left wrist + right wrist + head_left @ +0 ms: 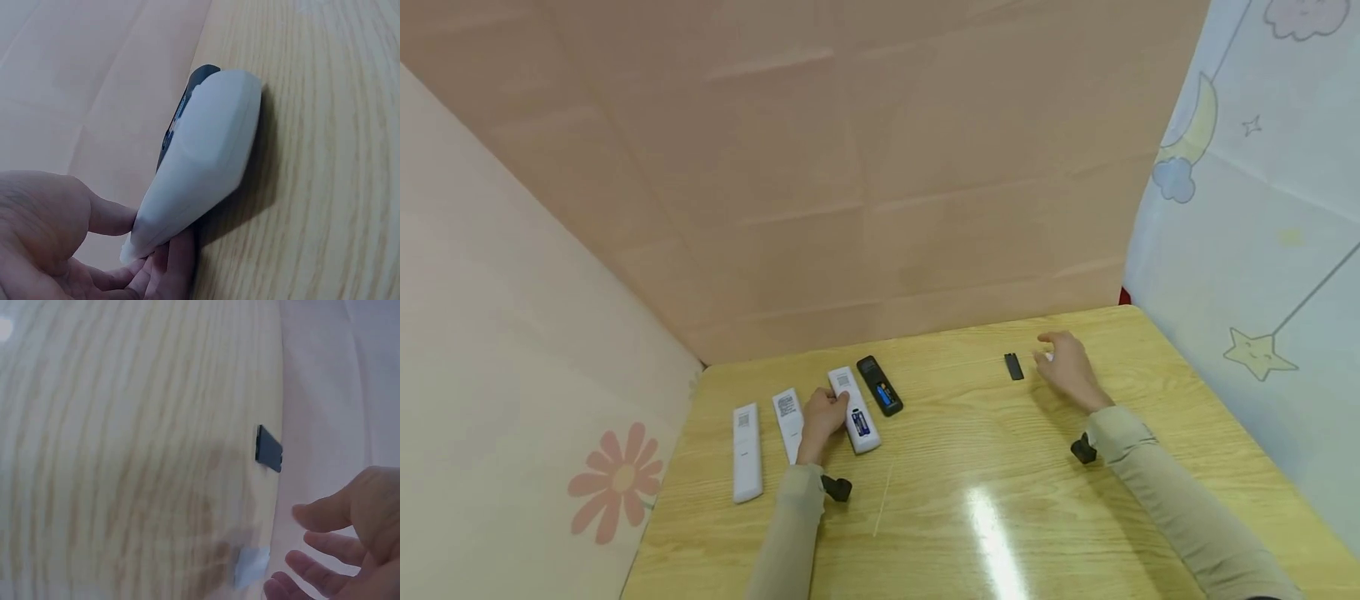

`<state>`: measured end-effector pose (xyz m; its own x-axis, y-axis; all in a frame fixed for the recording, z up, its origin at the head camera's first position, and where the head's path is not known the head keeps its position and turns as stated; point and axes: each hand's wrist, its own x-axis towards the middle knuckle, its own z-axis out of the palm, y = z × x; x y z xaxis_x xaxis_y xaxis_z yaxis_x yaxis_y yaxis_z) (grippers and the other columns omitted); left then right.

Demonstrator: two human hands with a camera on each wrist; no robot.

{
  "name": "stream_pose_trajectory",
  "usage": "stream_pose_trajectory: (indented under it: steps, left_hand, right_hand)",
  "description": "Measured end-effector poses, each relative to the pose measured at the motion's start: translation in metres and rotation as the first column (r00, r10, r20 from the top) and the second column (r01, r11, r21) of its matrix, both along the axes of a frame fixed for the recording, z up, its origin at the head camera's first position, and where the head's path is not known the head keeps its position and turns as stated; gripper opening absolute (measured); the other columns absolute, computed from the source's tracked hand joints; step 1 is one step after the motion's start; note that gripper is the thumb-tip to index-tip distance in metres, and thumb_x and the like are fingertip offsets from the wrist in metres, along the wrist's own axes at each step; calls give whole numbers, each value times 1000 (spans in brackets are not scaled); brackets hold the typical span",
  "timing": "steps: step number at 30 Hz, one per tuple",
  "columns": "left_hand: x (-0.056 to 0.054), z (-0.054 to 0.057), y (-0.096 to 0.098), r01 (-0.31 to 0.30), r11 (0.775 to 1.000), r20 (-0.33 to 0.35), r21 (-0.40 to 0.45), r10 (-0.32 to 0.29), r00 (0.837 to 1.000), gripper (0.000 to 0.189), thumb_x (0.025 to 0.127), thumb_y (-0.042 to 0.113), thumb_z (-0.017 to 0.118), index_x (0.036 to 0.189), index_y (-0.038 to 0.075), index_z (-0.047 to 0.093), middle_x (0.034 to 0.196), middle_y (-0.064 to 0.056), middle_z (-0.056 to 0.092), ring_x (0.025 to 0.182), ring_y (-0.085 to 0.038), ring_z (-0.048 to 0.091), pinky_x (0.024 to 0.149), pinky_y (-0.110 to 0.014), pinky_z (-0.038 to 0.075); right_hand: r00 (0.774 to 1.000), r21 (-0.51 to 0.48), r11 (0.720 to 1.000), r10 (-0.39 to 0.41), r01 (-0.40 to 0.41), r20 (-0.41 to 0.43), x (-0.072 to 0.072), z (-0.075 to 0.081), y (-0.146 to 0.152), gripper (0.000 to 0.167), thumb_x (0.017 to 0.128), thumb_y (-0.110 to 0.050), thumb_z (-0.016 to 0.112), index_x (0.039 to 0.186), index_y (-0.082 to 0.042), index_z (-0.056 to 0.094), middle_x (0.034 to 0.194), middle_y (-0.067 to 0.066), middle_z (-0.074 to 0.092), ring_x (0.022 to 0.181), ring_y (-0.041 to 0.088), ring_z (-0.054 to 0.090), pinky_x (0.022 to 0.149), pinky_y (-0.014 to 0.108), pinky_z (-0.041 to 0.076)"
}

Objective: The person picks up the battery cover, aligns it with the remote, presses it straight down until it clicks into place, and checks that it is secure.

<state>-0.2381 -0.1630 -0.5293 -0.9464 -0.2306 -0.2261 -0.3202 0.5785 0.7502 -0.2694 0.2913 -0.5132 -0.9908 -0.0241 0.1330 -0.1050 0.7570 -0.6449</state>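
Note:
My left hand point(822, 417) pinches a white remote control point(867, 441) by its edge, thumb on top and fingers beneath it, as the left wrist view shows. The remote lies back up, with batteries point(860, 422) showing in its uncovered compartment. Beside it lies a black remote point(868, 373), also uncovered, with a blue battery point(886, 394) inside. My right hand point(1067, 367) hovers at the right with its fingers spread and loosely bent, holding nothing. Close under those fingers a white battery cover point(251, 565) lies on the table, mostly hidden by the hand in the head view.
A black battery cover point(1013, 367) lies left of my right hand. Two more white remotes, one at the far left point(747, 467) and one partly behind my left hand point(787, 417), lie back up. The wooden table point(940, 467) meets a draped cloth point(880, 208) at the back.

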Motion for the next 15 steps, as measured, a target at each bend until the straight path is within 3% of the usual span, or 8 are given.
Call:
stream_pose_trajectory:
  steps: [6,15]
  left_hand:
    - [0,-1,-1,-12,999,6,46,11,1000,44,108,32,60,133,-4,59,129,-24,68,114,-35,68,92,-44,59]
    - [-1,-3,0,-18,999,15,36,18,1000,43,108,31,61,134,-4,60,126,-22,70,108,-32,70,85,-39,60]
  right_hand:
    - [998,94,996,-6,0,63,-3,-7,10,50,96,-2,56,142,20,53,133,47,51,105,56,55,83,61,52]
    - [992,108,994,-11,-3,122,-4,-8,19,50,95,1,53,140,24,52,132,49,51,117,59,53,94,64,51]
